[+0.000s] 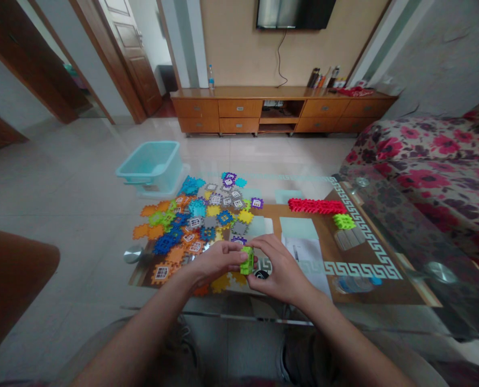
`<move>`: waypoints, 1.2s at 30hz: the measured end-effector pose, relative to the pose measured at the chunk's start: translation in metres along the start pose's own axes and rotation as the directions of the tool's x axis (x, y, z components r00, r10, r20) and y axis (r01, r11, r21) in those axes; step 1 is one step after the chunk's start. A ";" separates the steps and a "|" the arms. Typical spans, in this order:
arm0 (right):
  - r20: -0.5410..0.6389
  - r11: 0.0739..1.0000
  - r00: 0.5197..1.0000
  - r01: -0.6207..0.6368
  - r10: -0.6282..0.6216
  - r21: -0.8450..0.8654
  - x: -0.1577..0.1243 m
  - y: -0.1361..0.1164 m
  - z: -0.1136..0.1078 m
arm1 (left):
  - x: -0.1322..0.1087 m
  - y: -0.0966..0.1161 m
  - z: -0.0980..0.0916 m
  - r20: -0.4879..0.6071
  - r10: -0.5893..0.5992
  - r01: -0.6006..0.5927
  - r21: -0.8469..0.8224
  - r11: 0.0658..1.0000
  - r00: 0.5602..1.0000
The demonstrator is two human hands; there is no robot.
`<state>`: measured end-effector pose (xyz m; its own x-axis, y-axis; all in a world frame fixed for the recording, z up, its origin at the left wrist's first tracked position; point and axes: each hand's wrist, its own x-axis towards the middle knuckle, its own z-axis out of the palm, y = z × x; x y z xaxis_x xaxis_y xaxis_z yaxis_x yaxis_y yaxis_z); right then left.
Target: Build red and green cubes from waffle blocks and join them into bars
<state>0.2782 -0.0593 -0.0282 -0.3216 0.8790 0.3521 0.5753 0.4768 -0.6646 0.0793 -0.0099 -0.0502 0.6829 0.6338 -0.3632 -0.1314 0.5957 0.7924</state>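
Between my two hands, above the near edge of the glass table, is a small lime-green block [246,260] built of interlocking plastic tiles. My left hand [221,259] grips its left side with thumb and fingers. From the right, my right hand [279,266] curves around it, index finger near the top and thumb near the bottom. A pile of gear-edged tiles [210,221] in orange, blue, grey, yellow and purple spreads to the left of and beyond my hands. Some tiles bear white window prints.
A long red tile structure [316,206] and another lime-green block [344,221] sit at the table's right. An aqua plastic bin [150,174] stands beyond its left end. Under the glass lie papers [304,252] and a plastic bottle [354,284]. A flowered sofa [428,145] borders the right.
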 end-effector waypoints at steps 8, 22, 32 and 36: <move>-0.033 0.999 0.998 0.045 -0.045 -0.007 -0.001 0.000 0.002 | 0.000 0.000 0.004 -0.034 -0.003 0.002 -0.048 0.999 0.999; -0.019 0.998 0.998 0.066 -0.066 -0.015 -0.003 0.002 0.004 | 0.000 0.001 0.009 -0.034 0.034 -0.035 -0.036 0.999 0.999; 0.000 0.999 0.999 0.039 -0.039 0.004 -0.002 -0.002 0.002 | 0.001 -0.002 0.008 -0.044 0.067 -0.070 -0.055 0.996 0.997; -0.007 0.999 0.999 0.038 -0.038 -0.003 -0.002 -0.001 0.002 | 0.002 -0.002 0.008 -0.030 0.053 -0.055 -0.055 0.997 0.998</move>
<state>0.2765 -0.0616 -0.0296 -0.3384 0.8602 0.3814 0.5651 0.5099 -0.6486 0.0866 -0.0140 -0.0484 0.6530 0.6792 -0.3351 -0.2080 0.5862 0.7830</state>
